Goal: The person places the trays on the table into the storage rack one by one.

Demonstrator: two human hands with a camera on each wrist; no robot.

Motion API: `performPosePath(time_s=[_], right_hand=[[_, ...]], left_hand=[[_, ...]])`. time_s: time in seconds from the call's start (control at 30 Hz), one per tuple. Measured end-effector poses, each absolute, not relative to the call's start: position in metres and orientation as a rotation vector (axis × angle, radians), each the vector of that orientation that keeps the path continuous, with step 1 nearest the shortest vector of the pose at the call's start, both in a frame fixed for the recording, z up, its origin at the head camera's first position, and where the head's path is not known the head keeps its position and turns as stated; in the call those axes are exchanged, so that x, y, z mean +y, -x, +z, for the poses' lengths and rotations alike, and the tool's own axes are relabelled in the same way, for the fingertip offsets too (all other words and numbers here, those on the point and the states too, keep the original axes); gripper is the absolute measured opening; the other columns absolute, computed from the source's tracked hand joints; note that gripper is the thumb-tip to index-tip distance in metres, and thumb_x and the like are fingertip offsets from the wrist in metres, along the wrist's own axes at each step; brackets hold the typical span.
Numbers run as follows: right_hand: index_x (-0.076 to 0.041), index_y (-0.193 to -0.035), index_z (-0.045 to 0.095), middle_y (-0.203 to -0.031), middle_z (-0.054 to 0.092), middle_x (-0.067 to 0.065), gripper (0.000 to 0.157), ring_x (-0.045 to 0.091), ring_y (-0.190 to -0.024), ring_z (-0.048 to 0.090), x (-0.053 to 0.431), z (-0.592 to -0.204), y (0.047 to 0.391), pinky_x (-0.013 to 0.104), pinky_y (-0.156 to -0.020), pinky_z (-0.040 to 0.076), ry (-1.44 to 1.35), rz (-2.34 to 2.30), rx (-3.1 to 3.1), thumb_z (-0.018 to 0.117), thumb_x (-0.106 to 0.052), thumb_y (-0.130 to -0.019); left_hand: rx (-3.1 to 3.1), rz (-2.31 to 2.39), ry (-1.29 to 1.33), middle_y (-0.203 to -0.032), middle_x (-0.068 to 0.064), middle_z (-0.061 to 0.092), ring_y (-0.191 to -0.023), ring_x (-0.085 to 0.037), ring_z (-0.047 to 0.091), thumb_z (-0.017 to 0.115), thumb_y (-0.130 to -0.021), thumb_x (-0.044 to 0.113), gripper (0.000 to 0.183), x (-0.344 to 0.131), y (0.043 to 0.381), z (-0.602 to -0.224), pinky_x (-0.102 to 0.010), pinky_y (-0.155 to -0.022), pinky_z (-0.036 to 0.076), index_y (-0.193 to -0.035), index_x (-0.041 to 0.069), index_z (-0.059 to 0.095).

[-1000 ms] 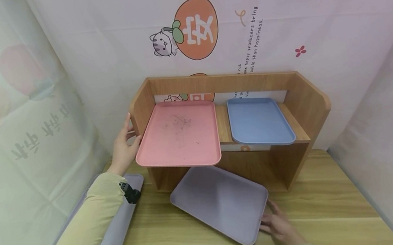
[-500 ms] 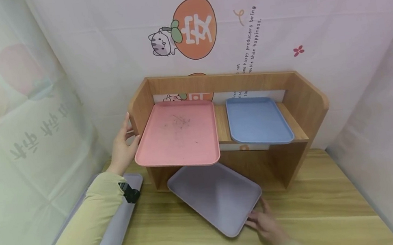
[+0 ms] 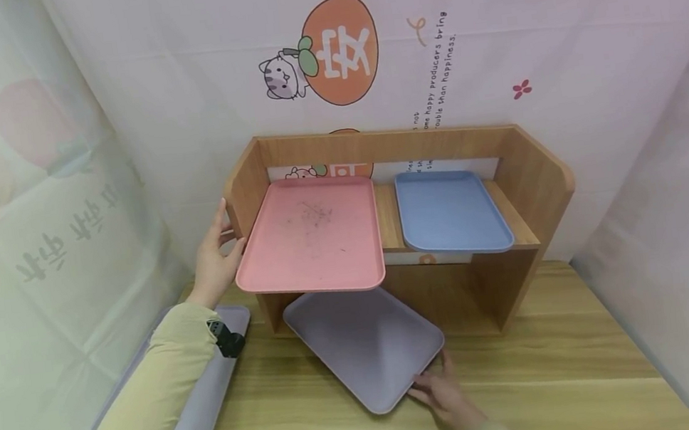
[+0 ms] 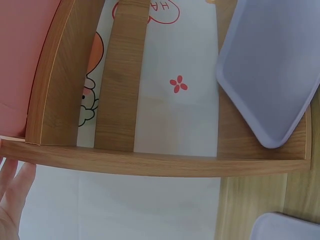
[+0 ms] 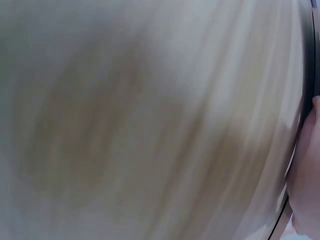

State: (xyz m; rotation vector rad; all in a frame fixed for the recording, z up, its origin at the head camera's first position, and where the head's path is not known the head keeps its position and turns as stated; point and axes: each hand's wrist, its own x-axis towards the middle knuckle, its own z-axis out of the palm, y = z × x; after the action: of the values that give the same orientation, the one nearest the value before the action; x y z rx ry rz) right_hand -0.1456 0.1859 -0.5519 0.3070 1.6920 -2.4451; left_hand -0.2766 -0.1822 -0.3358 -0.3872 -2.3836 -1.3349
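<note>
My right hand (image 3: 444, 396) grips the near right edge of a light purple tray (image 3: 367, 348). Its far end reaches under the pink tray (image 3: 315, 236), into the lower level of a wooden shelf (image 3: 387, 139). In the left wrist view the purple tray (image 4: 275, 65) slants across the lower opening. With fairly straight fingers, my left hand (image 3: 214, 259) touches the outside of the shelf's left side panel, beside the pink tray's edge. In the right wrist view only part of the right hand (image 5: 305, 185) shows, at the right edge, before blurred wood grain.
On the shelf's upper level, a blue tray (image 3: 454, 212) lies right of the pink one; both overhang the front edge. A second light purple tray (image 3: 194, 413) lies on the wooden table (image 3: 570, 374) at left, partly under the left arm. Printed cloth (image 3: 207, 95) hangs behind.
My right hand has moved left and slightly away from me with the purple tray, turning it and bringing its far end further under the pink tray. The left hand stays at the side panel.
</note>
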Motion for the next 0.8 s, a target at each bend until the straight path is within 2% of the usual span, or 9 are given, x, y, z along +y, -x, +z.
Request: performPosePath(time_s=[0.1,0.17,0.37,0.5,0.63,0.8], right_hand=[[-0.008,-0.145,-0.026,-0.118,0.04,0.033,0.092,0.016,-0.089,0.062,0.192,-0.551,0.148,0.042,-0.091,0.053,-0.319,-2.422,1.718,0.04,0.017,-0.086],[-0.006,-0.145,-0.024,-0.113,0.043,0.025,0.087,0.014,-0.086,0.061,0.199,-0.55,0.153,0.038,-0.089,0.054,-0.331,-2.42,1.738,0.039,0.015,-0.089],[-0.003,-0.149,-0.011,-0.119,0.038,0.023,0.072,0.009,-0.084,0.058,0.218,-0.551,0.171,0.031,-0.082,0.057,-0.368,-2.428,1.838,0.034,0.009,-0.095],[0.0,-0.149,-0.004,-0.11,0.046,0.015,0.068,0.008,-0.081,0.057,0.225,-0.553,0.179,0.028,-0.077,0.058,-0.405,-2.419,1.855,0.036,0.007,-0.095],[0.005,-0.148,0.004,-0.107,0.046,0.01,0.062,0.009,-0.08,0.057,0.228,-0.555,0.182,0.029,-0.076,0.057,-0.415,-2.387,1.865,0.035,0.007,-0.094],[0.008,-0.145,0.014,-0.102,0.049,0.011,0.058,0.014,-0.082,0.059,0.228,-0.554,0.178,0.039,-0.08,0.057,-0.367,-2.324,1.862,0.037,0.01,-0.091]], left_hand=[[-2.39,-1.329,0.383,-0.138,-0.023,0.043,-0.122,-0.041,0.048,0.055,-0.094,0.007,0.078,-0.182,0.277,-0.336,-0.054,-0.09,0.05,-0.152,0.035,0.01],[-2.396,-1.33,0.378,-0.138,-0.023,0.043,-0.122,-0.041,0.048,0.055,-0.095,0.007,0.079,-0.182,0.277,-0.336,-0.054,-0.091,0.05,-0.152,0.036,0.009],[-2.395,-1.33,0.377,-0.138,-0.023,0.042,-0.122,-0.041,0.047,0.055,-0.094,0.007,0.079,-0.183,0.278,-0.337,-0.054,-0.09,0.05,-0.152,0.036,0.008],[-2.387,-1.326,0.38,-0.138,-0.023,0.043,-0.121,-0.041,0.048,0.055,-0.094,0.006,0.079,-0.182,0.277,-0.337,-0.053,-0.09,0.05,-0.152,0.035,0.01],[-2.382,-1.325,0.389,-0.137,-0.023,0.044,-0.121,-0.041,0.049,0.055,-0.094,0.006,0.079,-0.181,0.276,-0.337,-0.054,-0.089,0.05,-0.152,0.034,0.01],[-2.388,-1.325,0.383,-0.138,-0.022,0.043,-0.122,-0.04,0.048,0.055,-0.094,0.007,0.079,-0.183,0.278,-0.338,-0.054,-0.09,0.05,-0.152,0.035,0.009]])
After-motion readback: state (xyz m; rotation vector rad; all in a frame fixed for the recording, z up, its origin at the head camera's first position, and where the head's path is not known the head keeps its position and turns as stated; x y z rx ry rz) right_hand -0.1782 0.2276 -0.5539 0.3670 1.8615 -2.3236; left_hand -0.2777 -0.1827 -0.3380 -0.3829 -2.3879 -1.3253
